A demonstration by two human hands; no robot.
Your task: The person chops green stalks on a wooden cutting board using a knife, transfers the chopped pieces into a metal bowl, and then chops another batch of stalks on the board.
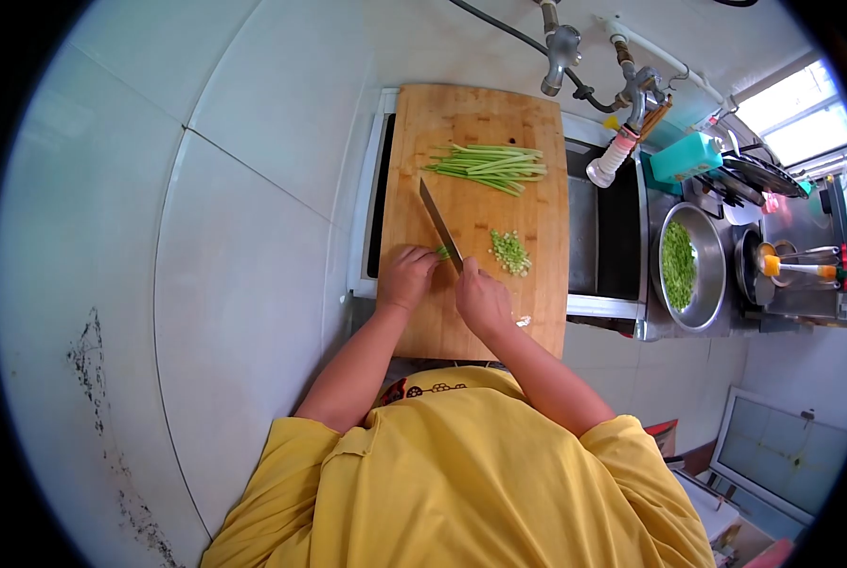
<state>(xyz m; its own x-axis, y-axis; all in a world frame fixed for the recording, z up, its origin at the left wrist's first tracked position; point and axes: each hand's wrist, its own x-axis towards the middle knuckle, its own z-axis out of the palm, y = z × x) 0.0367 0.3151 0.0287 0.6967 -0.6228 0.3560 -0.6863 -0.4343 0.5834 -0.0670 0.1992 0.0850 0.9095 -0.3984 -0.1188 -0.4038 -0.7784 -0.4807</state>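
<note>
My right hand (485, 301) is closed round the handle of a knife (440, 223), whose blade points up and left over the wooden cutting board (423, 123). Just left of the blade, my left hand (407, 277) presses with bent fingers on a short bunch of green stalks (443, 253), mostly hidden under the fingers. Chopped green pieces (509, 253) lie in a small pile right of the knife. Farther up the board rests a bundle of long green stalks (490, 167).
The board lies across a sink (608, 227). To the right stands a metal bowl (710, 270) of chopped greens, with a teal bottle (686, 158), pans and ladles beyond. Taps (562, 59) and a pipe hang above. A tiled wall (243, 189) borders the left side.
</note>
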